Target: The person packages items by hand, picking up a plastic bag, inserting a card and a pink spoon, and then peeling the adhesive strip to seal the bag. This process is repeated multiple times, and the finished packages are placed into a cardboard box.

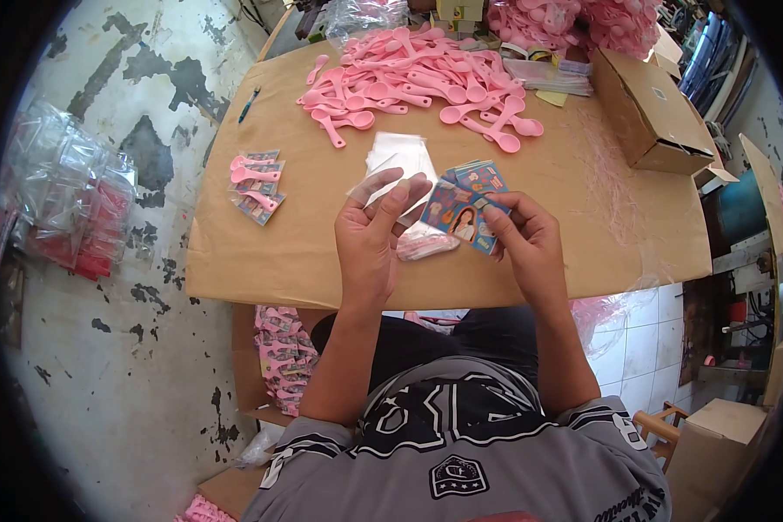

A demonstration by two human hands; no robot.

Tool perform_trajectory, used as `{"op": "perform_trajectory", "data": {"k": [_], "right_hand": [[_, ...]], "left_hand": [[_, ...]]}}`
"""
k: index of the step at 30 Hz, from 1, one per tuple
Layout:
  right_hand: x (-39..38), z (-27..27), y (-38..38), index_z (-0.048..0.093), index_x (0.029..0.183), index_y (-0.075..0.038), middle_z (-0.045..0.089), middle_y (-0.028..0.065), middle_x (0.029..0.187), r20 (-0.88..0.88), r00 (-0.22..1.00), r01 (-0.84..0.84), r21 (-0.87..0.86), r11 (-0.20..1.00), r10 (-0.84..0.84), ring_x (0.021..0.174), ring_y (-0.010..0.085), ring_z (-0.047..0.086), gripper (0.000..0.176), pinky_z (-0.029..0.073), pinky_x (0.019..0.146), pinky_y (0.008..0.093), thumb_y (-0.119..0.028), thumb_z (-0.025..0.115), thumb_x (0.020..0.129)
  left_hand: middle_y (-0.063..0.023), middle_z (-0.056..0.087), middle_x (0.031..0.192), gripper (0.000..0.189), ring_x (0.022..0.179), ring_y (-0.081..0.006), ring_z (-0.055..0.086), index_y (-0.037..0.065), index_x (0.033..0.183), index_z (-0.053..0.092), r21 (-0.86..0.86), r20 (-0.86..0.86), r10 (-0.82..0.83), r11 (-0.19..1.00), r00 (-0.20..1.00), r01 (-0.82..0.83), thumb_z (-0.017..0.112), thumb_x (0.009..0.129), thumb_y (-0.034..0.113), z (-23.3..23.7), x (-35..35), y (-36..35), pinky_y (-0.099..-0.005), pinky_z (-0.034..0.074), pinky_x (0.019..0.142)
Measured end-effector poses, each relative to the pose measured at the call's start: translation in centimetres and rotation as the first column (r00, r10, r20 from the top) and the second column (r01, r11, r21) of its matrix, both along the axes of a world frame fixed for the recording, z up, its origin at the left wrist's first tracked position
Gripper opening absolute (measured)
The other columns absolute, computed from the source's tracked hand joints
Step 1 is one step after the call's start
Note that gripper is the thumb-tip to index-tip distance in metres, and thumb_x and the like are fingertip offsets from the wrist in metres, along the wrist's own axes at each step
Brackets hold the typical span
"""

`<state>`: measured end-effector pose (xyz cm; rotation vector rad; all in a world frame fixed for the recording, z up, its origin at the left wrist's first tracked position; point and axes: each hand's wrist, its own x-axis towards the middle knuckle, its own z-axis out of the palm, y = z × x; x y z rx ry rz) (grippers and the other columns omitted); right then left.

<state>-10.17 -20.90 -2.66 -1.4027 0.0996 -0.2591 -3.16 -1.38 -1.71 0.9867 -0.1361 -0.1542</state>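
In front of my chest, my left hand (379,222) pinches a clear plastic bag (376,185) between thumb and fingers. My right hand (527,239) grips a blue printed card (458,214) with a picture of a person on it, its left edge close to the bag. Behind that card lie more blue cards (481,177) in a small stack. A pile of clear bags (402,155) rests on the table just beyond my left hand. Under my hands is a small pink and clear packet (426,244), partly covered.
A large heap of pink spoons (400,74) covers the back of the brown table (304,252). Packed spoons with cards (257,184) and a pen (249,104) lie left. A cardboard box (648,113) stands right. Bagged goods (70,191) sit at far left.
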Motion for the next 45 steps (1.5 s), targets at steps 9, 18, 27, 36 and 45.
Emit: {"op": "perform_trajectory", "data": {"k": [9,18,27,36,45], "right_hand": [[-1.2,-0.3,0.6,0.064,0.115,0.002,0.068,0.0026,0.082,-0.004,0.997,0.082,0.082,0.993,-0.082,0.062,0.0068,0.062,0.019,0.049,0.055,0.0214,-0.014,0.066,0.105],[-1.6,-0.5,2.4,0.062,0.115,0.002,0.071,0.0069,0.088,-0.025,1.000,0.016,0.135,0.991,-0.013,0.066,0.0104,0.068,0.018,0.055,0.057,0.0228,-0.013,0.065,0.105],[-1.5,-0.6,0.3,0.067,0.120,0.004,0.068,0.0016,0.081,-0.112,0.977,-0.179,0.032,0.983,0.182,0.067,0.0068,0.065,0.026,0.052,0.061,0.0215,-0.015,0.071,0.102],[-1.0,-0.6,1.2,0.064,0.113,0.000,0.070,0.0031,0.097,0.017,0.999,-0.041,0.136,0.990,0.039,0.084,0.0077,0.067,0.019,0.055,0.074,0.0227,-0.011,0.073,0.100],[0.0,-0.5,4.3,0.066,0.111,0.000,0.071,0.0062,0.107,0.136,0.990,-0.071,0.212,0.975,0.043,0.092,0.0085,0.068,0.017,0.057,0.079,0.0253,-0.015,0.068,0.104]], "left_hand": [[-0.0249,0.067,0.132,0.037,0.121,-0.0315,0.069,-0.003,0.135,0.056,-0.065,-0.016,0.068,0.996,0.998,-0.069,0.067,0.103,0.013,-1.1,-1.1,-0.8,-0.0426,0.058,0.102],[-0.0280,0.068,0.129,0.037,0.115,-0.0270,0.072,-0.004,0.136,0.055,-0.173,0.001,0.055,0.983,0.998,-0.054,0.066,0.104,0.011,-1.7,-2.0,-2.1,-0.0398,0.061,0.098],[-0.0261,0.070,0.125,0.037,0.104,-0.0240,0.075,-0.005,0.135,0.055,-0.159,-0.011,-0.017,0.987,1.000,0.015,0.067,0.103,0.009,-2.1,-2.1,-1.8,-0.0371,0.066,0.085],[-0.0186,0.071,0.125,0.033,0.102,-0.0213,0.075,-0.003,0.131,0.059,-0.138,0.010,-0.065,0.988,0.998,0.066,0.068,0.102,0.008,-2.4,-2.6,-2.5,-0.0346,0.063,0.087],[-0.0194,0.063,0.141,0.046,0.131,-0.0245,0.062,0.001,0.147,0.051,-0.062,0.085,-0.045,0.997,0.995,0.050,0.064,0.102,0.005,-0.8,-3.6,-2.7,-0.0410,0.054,0.107]]}}
